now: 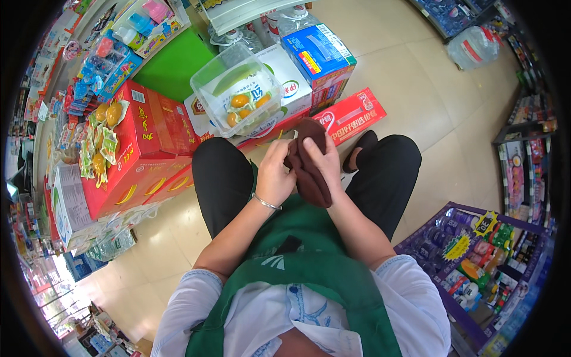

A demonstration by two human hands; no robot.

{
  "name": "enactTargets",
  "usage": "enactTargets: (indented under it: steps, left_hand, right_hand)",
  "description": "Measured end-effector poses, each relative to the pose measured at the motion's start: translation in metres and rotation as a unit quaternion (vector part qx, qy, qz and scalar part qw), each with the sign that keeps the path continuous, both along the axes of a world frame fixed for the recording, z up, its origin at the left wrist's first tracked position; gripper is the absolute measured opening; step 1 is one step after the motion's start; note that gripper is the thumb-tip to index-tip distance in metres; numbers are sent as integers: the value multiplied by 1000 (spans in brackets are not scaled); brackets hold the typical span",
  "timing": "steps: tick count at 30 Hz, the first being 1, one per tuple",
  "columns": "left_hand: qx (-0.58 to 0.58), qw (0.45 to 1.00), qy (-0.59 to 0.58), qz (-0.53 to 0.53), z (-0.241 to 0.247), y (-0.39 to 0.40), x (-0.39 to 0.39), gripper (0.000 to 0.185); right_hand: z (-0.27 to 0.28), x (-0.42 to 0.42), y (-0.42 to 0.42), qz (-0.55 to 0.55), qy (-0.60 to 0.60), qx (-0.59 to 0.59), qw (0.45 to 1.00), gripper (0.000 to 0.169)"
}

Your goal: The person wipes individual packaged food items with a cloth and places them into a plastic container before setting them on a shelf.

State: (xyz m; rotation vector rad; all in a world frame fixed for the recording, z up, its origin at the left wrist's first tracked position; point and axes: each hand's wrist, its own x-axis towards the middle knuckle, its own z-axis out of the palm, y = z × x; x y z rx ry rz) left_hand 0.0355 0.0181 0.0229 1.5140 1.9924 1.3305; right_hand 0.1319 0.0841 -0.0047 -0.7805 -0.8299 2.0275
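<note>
Both my hands hold a dark brown cloth (311,172) above my lap. My left hand (275,172), with a silver bangle at its wrist, pinches the cloth's left edge. Around the cloth's right side my right hand (325,160) is closed, its thumb on top. Beyond the cloth, a clear plastic tub (209,105) with several orange-yellow, egg-like items (240,101) in clear wrappers rests on white cartons. To the left, more such wrapped items (99,163) lie in a heap on a large red carton (147,134).
A blue carton (314,51) and a red carton (352,115) stand ahead on the tiled floor. Large water bottles (236,39) sit under a white shelf. A purple display rack (446,267) with bottles is at the lower right; packed shelves (517,178) line the right side.
</note>
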Motion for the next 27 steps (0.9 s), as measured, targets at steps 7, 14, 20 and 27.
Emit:
enactTargets:
  steps: [7, 14, 20, 27]
  left_hand:
    - [6, 992, 127, 5, 13, -1, -1, 44]
    - [-43, 999, -9, 3, 1, -5, -1, 43]
    - [-137, 940, -303, -78, -4, -5, -23, 37]
    - [-22, 935, -347, -77, -18, -6, 0, 51]
  right_hand:
    - [-17, 4, 16, -96, -171, 27, 980, 30]
    - [-11, 6, 13, -77, -175, 159, 969, 31]
    - [-6, 9, 6, -27, 12, -9, 1000, 35]
    - [-22, -4, -14, -86, -220, 141, 961, 54]
